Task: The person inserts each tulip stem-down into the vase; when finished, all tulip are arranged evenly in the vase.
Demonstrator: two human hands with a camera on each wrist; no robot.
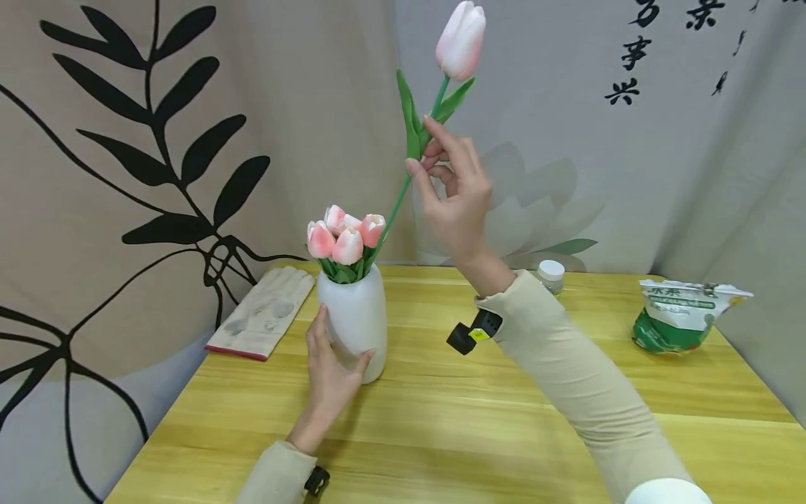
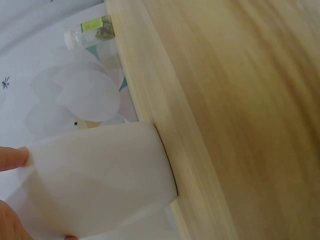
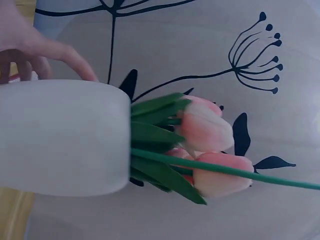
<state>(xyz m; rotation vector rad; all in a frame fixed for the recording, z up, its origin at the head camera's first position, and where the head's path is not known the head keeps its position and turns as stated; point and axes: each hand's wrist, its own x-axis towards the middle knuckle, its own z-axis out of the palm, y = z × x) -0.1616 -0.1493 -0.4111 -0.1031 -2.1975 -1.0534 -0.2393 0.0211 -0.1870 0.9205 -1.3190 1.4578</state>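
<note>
A white vase stands upright on the table, filled with several pink-and-white tulips. My left hand holds the vase low on its side, thumb on the right and fingers on the left. Above and to the right, my right hand pinches the green stem of a long tulip just below its leaves. That stem slants down, and its lower end runs into the vase mouth among the other tulips, as the right wrist view shows. Inside the vase, the stem ends are hidden.
White gloves with a red edge lie left of the vase on the wooden table. A small clear jar with a white cap stands behind my right forearm. At the right sits a green-and-white bag. Printed curtains hang behind.
</note>
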